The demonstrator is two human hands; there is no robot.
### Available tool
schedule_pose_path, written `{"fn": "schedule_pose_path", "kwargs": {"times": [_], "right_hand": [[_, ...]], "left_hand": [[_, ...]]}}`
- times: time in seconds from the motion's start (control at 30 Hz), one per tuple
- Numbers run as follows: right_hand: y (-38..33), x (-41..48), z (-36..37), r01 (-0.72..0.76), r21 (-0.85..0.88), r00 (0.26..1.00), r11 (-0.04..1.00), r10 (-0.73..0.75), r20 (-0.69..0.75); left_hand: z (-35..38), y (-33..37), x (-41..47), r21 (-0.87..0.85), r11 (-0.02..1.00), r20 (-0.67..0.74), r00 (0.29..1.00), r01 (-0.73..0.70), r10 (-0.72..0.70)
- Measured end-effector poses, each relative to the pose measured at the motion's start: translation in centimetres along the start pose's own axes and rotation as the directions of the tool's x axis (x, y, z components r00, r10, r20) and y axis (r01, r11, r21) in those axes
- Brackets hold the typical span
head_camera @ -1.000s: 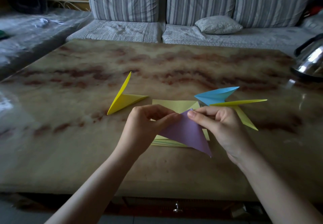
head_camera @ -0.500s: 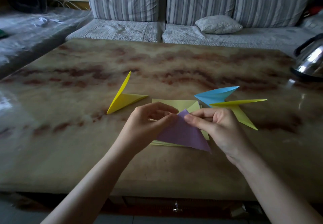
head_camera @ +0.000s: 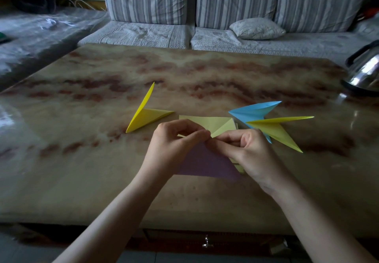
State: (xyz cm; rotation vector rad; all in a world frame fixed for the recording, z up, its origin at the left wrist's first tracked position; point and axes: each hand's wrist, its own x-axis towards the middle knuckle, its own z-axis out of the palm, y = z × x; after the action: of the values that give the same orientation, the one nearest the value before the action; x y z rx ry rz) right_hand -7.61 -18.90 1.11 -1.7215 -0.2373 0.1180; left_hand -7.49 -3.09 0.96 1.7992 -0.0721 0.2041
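left hand [head_camera: 174, 146] pinches purple paper [head_camera: 205, 165] at its top corner | right hand [head_camera: 246, 152] pinches same corner | paper over pale-yellow stack [head_camera: 207, 123] | yellow fold [head_camera: 146, 117] at 10 o'clock | blue fold [head_camera: 252, 112] at 2 o'clock

Your left hand [head_camera: 174, 146] and right hand [head_camera: 246, 152] both pinch the top corner of the purple paper [head_camera: 205, 164], fingertips meeting. It sits over the pale yellow sheets [head_camera: 207, 122] on the worktop [head_camera: 82, 160]. Folded yellow piece [head_camera: 146, 116] is left, blue piece [head_camera: 252, 112] right.
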Motion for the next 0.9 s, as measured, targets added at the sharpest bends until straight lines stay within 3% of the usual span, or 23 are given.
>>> {"fn": "schedule_pose_path", "kwargs": {"times": [0.47, 0.67, 0.77, 0.9], "right_hand": [[0.1, -0.3, 0.1, -0.036, 0.009, 0.999, 0.999, 0.036, -0.035], [0.1, 0.0, 0.3, -0.051, 0.008, 0.999, 0.999, 0.051, -0.007], [0.2, -0.2, 0.1, -0.051, -0.022, 0.998, 0.998, 0.051, 0.029], [0.1, -0.4, -0.3, -0.038, -0.056, 0.997, 0.998, 0.041, 0.061]], "left_hand": [[-0.3, -0.6, 0.2, 0.133, 0.991, 0.088, 0.996, -0.03, 0.018], [0.0, -0.4, -0.1, 0.346, 0.928, -0.088, 0.98, -0.138, 0.178], [-0.8, 0.0, 0.5, 0.359, 0.927, -0.172, 0.969, -0.107, 0.178], [-0.9, 0.2, 0.5, 0.375, 0.919, -0.172, 0.966, -0.119, 0.195]]}}
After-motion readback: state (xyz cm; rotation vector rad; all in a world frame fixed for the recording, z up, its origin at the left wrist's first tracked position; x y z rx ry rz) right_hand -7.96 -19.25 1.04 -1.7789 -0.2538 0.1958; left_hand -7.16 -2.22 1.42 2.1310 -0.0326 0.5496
